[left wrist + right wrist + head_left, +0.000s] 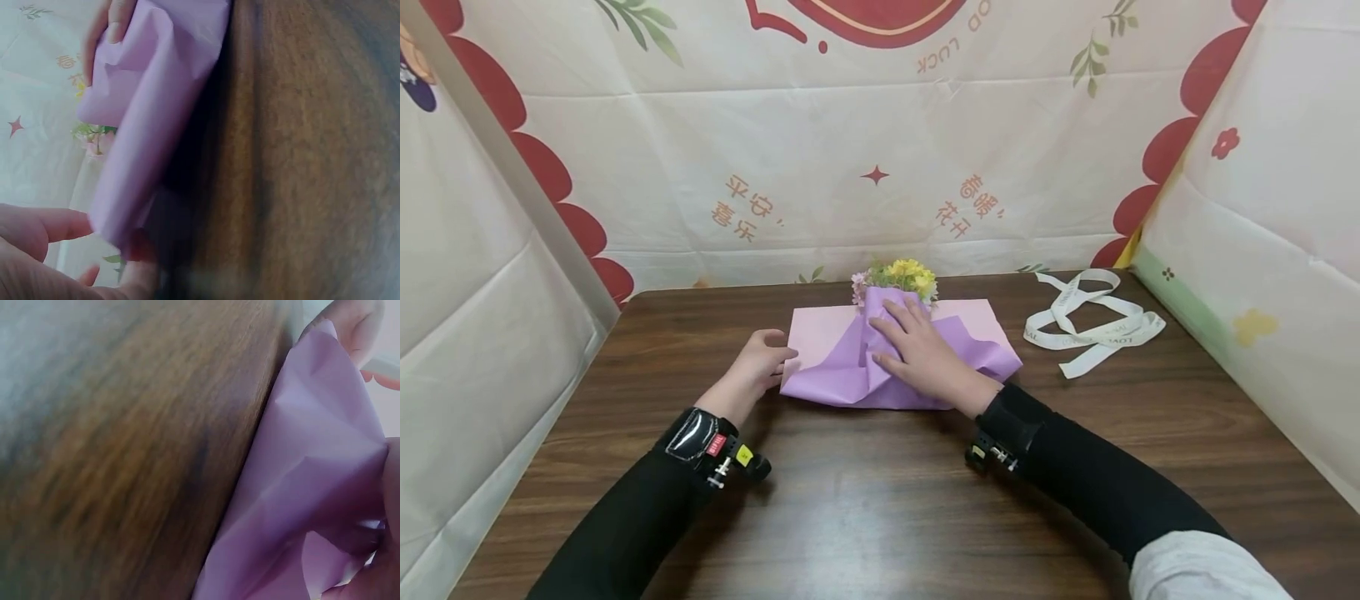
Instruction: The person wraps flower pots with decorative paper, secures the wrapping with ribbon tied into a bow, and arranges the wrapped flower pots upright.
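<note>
The right hand (917, 350) is resting spread on the paper (842, 367) below the flowers (910, 275) mid-table (850, 492), the left hand (754, 367) touching its left edge, whether pinching I cannot tell.

Head view: brightly and evenly lit. A pale glare is reflected by the table (850, 533) toward the lower edge; soft shadows are cast beside the black sleeves (625, 508). The backdrop (820, 133) is rendered clearly, the flowers (910, 275) somewhat softly.

Left wrist view: dimmer, veiled by a bluish haze. A deep shadow is formed under the lilac paper (144, 144); the table's grain is smeared, and the left hand (752, 367) is softly focused.

Right wrist view: low in contrast, grain blurred into streaks. The upper left is whitened by sheen, the upper right washed out; at lower right, fine detail is lost, probably through closeness to the lens.
</note>
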Demonstrator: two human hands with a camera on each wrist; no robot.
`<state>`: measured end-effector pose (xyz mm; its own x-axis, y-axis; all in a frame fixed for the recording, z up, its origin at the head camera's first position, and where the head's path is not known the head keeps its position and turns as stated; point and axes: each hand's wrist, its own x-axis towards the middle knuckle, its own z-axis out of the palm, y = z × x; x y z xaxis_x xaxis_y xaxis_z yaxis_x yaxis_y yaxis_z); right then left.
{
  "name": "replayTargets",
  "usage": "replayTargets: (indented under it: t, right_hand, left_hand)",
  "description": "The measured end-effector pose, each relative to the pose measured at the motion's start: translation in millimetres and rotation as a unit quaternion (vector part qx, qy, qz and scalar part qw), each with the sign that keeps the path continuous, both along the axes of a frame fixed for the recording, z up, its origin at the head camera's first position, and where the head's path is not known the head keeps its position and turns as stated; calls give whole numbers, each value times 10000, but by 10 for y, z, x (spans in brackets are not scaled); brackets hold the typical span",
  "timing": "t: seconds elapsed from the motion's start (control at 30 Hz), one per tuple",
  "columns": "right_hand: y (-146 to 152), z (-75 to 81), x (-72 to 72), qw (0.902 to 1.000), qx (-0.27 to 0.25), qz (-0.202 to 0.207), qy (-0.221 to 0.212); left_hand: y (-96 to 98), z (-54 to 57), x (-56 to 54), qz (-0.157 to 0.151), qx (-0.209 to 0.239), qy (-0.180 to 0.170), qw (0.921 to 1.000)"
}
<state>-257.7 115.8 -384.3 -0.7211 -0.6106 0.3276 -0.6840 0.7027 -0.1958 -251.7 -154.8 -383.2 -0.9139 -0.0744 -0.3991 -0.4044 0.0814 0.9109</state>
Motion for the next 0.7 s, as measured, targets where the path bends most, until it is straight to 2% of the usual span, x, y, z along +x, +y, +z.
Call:
replayTargets:
  t: [0.13, 0.23, 0.33, 0.5, 0.7]
  right_hand:
    - [3, 21, 3, 9999, 123, 14, -40]
    - [7, 33, 13, 9998, 165, 36, -90]
    - [8, 34, 17, 9998, 188, 74, -66]
    - [18, 27, 9, 9998, 170, 131, 15]
    - [31, 27, 6, 9998, 113, 156, 20]
  left_hand:
    - [11, -49, -12, 162, 181, 31, 9997]
    - [13, -67, -17, 85, 284, 52, 9995]
    - [19, -64, -4, 51, 193, 166, 9997]
    - [38, -24, 23, -123, -232, 689, 9973]
    - [65, 57, 49, -500, -994, 1176, 9868]
